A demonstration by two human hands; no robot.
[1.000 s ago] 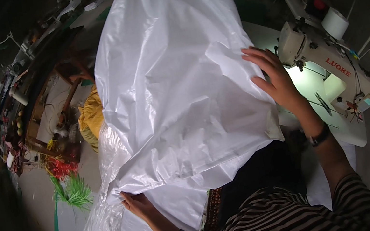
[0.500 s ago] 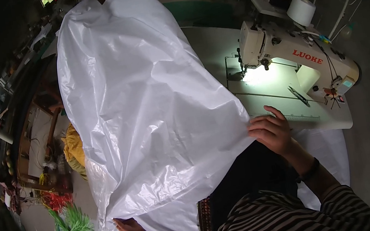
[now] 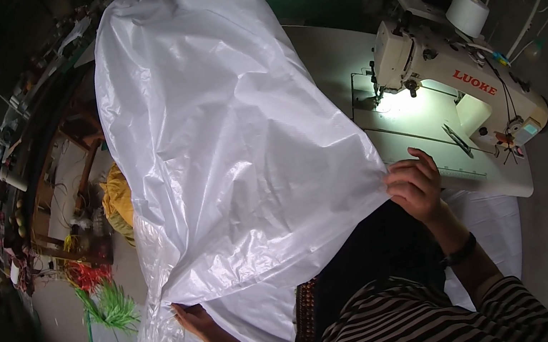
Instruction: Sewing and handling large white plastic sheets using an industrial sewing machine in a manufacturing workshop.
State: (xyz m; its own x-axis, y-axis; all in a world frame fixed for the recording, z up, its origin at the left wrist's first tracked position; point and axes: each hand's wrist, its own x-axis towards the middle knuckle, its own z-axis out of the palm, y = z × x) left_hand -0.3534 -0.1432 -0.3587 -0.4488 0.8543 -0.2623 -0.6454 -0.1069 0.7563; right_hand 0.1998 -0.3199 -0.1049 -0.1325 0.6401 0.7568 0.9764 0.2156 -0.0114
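A large sheet of shiny white plastic fabric (image 3: 234, 148) spreads over the left of the sewing table and hangs down toward my lap. My right hand (image 3: 415, 185) is closed on its right corner, close to the table's front edge. At the lower left, my left hand (image 3: 193, 318) pinches the near edge of the same sheet; some of its fingers are hidden by the fabric. Between the two hands the edge is stretched fairly straight. Crumpled, more transparent plastic (image 3: 156, 335) hangs beside my left hand.
A white sewing machine (image 3: 462, 81) with its lamp lit stands on the table (image 3: 423, 153) at the right. Thread snips (image 3: 457, 140) lie near its arm. A white thread cone (image 3: 467, 13) stands behind. Green strands (image 3: 114, 306) and a yellow cloth (image 3: 117, 201) are at the left.
The view has shifted slightly, so the table and machine appear farther right. Both hands keep hold of the sheet, and its near edge looks a little tauter.
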